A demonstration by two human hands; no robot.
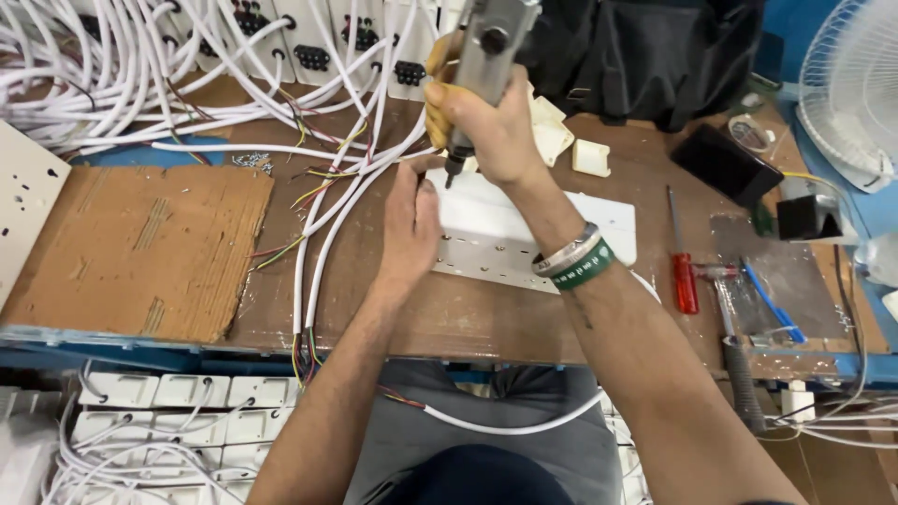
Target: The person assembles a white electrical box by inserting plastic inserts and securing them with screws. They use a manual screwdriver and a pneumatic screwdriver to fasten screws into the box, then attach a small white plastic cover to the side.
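Head view, white socket board [524, 234], grey driver [486, 56] upright

White plastic casing [524, 234], grey power screwdriver [491, 56], red-handled screwdriver [686, 281], brown cardboard sheet [140, 248], white cables [140, 65]

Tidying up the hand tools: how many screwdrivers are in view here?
2. A powered screwdriver is in the right hand, tip down over the white box; a red-handled one lies on the bench. Others may be hidden.

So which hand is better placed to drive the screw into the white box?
Probably the right hand: it grips the grey power screwdriver upright, tip just above the white box. The left hand lies flat on the box's edge, seemingly steadying it.
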